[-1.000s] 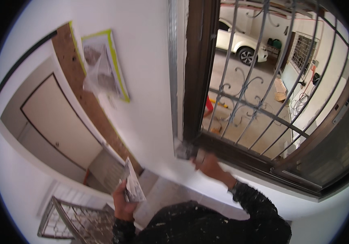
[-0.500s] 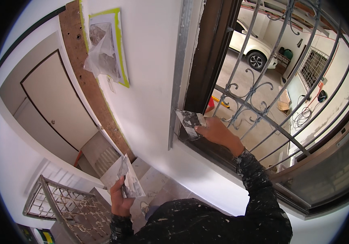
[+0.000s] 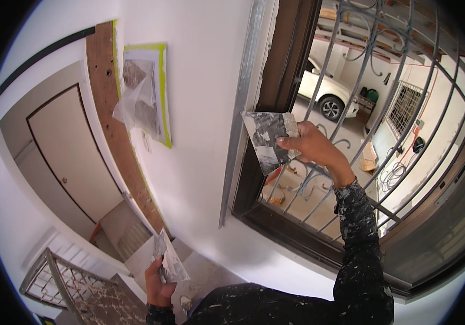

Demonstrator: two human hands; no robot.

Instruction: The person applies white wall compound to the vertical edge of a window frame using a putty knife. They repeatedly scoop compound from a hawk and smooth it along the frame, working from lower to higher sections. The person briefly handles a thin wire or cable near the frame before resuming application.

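My right hand (image 3: 319,147) grips a wide putty knife (image 3: 269,140), its dark blade smeared with dried white filler. The blade's far edge lies over the grey metal strip (image 3: 238,116) along the wall's corner, beside the brown window frame (image 3: 285,65); whether it touches cannot be made out. Lower left, my left hand (image 3: 159,283) is closed around a second putty knife (image 3: 170,262), held tilted up and bearing white filler. That tool's handle is hidden in my fingers.
Curled iron window bars (image 3: 362,70) stand right of the frame, with a white car (image 3: 327,89) beyond. A taped, plastic-covered panel (image 3: 143,92) hangs on the white wall. At lower left are a stair railing (image 3: 62,276) and a closed door (image 3: 75,146).
My right hand has moved up along the corner strip with its putty knife, and more of the blade's face shows. The view has shifted; my left hand keeps its hold.
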